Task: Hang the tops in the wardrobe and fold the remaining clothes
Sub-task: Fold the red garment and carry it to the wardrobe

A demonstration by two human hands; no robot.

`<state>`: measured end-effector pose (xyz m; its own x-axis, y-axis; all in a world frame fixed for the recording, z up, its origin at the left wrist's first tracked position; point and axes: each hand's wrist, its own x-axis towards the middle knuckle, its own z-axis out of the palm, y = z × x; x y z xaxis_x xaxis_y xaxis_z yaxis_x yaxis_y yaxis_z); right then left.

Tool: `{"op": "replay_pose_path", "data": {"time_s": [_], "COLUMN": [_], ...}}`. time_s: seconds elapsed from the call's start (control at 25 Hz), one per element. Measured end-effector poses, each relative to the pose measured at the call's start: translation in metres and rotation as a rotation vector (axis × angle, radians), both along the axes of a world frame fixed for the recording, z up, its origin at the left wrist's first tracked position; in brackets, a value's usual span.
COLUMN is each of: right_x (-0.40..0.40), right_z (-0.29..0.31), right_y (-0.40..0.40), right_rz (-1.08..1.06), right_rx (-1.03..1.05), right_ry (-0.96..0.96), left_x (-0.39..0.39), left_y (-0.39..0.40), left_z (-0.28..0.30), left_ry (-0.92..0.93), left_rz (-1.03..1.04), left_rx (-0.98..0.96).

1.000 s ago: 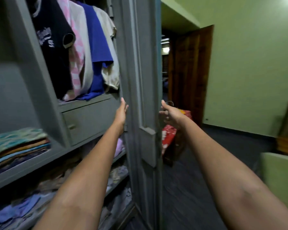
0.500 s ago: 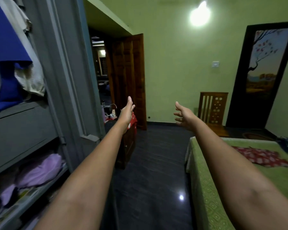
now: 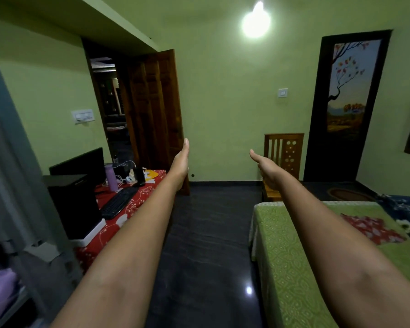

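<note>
Red patterned garment point(image 3: 371, 227) lies unfolded on the green bed point(image 3: 291, 256) at the right, folding apparently not yet done, while left hand point(image 3: 181, 162) and right hand point(image 3: 266, 168) reach forward flat-fingered, holding nothing, wardrobe point(image 3: 7, 209) at the left edge.

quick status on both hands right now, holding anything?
Left hand: open, fingers straight, holding nothing.
Right hand: open, fingers extended, holding nothing.
</note>
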<state>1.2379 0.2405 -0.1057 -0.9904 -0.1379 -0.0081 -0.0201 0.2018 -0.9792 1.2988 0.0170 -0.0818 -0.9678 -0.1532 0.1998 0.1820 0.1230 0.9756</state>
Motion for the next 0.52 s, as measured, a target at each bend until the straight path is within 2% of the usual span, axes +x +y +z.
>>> {"op": "replay_pose_path", "data": {"time_s": [0.24,0.52], "right_x": [-0.131,-0.284], "right_z": [0.028,-0.022], "right_y": [0.009,0.017], "right_rz": [0.033,0.012], "right_rx": [-0.006,0.037], "right_ry": [0.026,-0.079], "left_x": [-0.140,-0.300], "left_y": [0.003,0.001], "left_z": [0.009,-0.019], "left_ry": [0.026,-0.047], "left_rz": [0.044,0.029], "left_rx": [0.035,0.042]}}
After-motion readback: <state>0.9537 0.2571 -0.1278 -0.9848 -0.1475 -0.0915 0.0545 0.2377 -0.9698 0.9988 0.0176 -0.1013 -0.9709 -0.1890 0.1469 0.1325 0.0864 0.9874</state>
